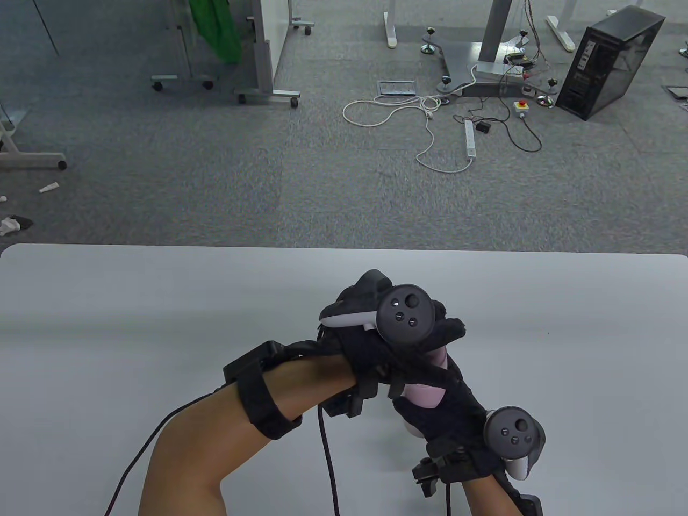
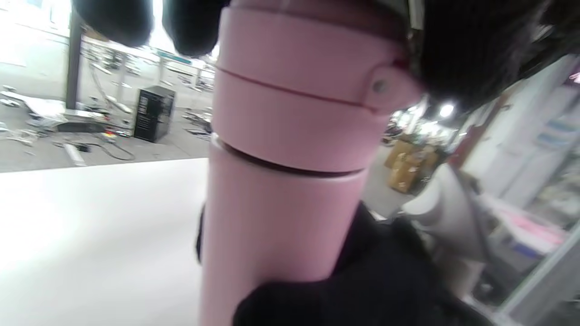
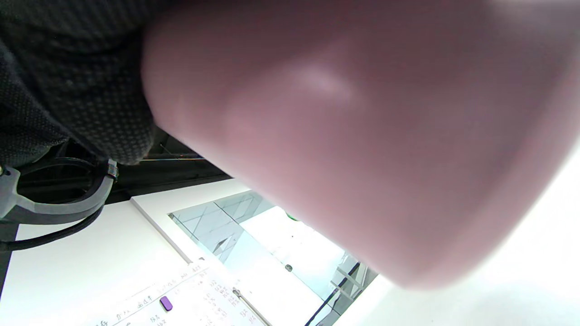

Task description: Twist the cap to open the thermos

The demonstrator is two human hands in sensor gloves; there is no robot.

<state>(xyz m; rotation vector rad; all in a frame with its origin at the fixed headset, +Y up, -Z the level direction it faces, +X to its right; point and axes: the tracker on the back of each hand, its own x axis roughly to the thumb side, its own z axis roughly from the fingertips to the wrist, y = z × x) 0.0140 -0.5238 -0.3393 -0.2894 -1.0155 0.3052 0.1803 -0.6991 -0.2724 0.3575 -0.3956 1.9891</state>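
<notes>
I have the pink thermos (image 1: 424, 395) lifted off the white surface (image 1: 134, 333), near its front edge, held between both hands so that each can work against the other. My right hand (image 1: 457, 414) wraps the body low down, fingers closed around it; that grip is there to keep the bottle from spinning when the top is turned. My left hand (image 1: 387, 344) comes over from above and covers the cap (image 2: 299, 90), its fingers (image 2: 113, 18) curled down around the upper end. From the table view the cap itself is hidden under the glove and the tracker (image 1: 403, 317), so I rely on the left wrist view, where the cap sits on the body with a dark gap showing at the joint, slightly uneven. I judge that as the thread partly backed off, though I cannot be sure. The small hinge on the cap's side faces the left palm. The right wrist view shows only the blurred pink base close to the lens. The bottle seems tilted, which suits a wrist twist.
</notes>
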